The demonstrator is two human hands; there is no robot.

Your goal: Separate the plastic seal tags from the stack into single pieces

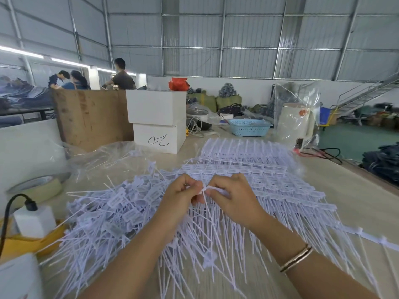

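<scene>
A broad stack of joined white plastic seal tags (254, 167) lies across the middle and right of the table. A loose heap of single tags (112, 214) spreads to its left. My left hand (181, 199) and my right hand (233, 199) meet above the near edge of the stack. Both pinch a small strip of white tags (205, 189) between fingertips and thumbs, and its thin tails hang down toward me. A bracelet sits on my right wrist.
Two stacked white boxes (158, 121), a brown board (90, 117) and a blue basket (249, 127) stand behind the tags. A tape roll (41, 187), a white plug block (34, 221) with a black cable and clear plastic wrap (103, 156) lie at left. Several people work far back left.
</scene>
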